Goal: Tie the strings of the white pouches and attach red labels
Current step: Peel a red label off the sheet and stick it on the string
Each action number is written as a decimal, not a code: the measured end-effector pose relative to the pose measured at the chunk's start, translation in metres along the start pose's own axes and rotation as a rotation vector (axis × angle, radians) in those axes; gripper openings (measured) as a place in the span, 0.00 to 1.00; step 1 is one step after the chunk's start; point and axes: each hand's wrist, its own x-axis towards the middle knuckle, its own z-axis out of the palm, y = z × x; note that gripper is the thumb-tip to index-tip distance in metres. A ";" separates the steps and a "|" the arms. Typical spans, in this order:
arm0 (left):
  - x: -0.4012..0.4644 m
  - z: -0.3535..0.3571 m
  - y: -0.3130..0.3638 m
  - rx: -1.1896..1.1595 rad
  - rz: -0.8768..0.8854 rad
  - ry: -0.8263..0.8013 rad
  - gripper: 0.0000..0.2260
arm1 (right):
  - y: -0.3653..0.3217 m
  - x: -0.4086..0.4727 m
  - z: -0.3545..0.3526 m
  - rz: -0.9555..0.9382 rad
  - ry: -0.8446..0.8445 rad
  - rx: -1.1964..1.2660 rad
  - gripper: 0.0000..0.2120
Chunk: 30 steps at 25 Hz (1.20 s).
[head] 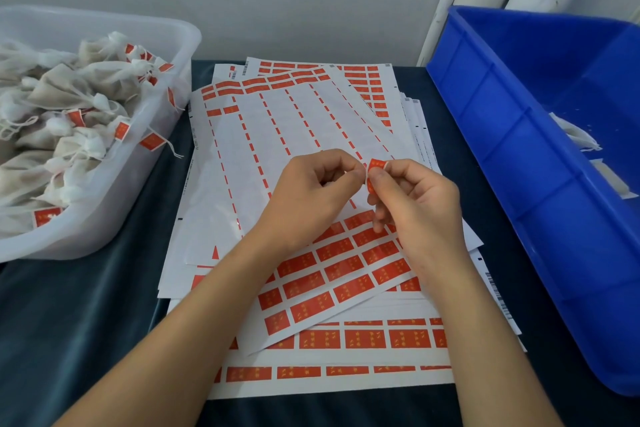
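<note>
Count of things on the worktop [104,305]

Two hands were in view, the left hand [311,191] and the right hand [420,204], with one loose red label [374,165] between them. Two bins stood there: one translucent tub [166,55] at 10 o'clock, heaped with too many white pouches [69,87] to count, and one blue crate [519,135] at 3 o'clock. The overlapping label sheets [263,135] could not be counted exactly.

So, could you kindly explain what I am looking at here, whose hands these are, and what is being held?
There is no machine here: a person wears a camera on the head, looking forward and down at their own two bare hands. The right hand pinches a small red label, and the left hand pinches at its edge. Below them, sheets of red labels lie stacked on a dark table. On the left a clear tub holds tied white pouches already labelled; on the right stands a blue bin.
</note>
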 end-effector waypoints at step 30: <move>0.000 -0.005 0.003 -0.176 -0.136 0.055 0.09 | -0.002 -0.003 -0.002 -0.075 -0.092 -0.048 0.06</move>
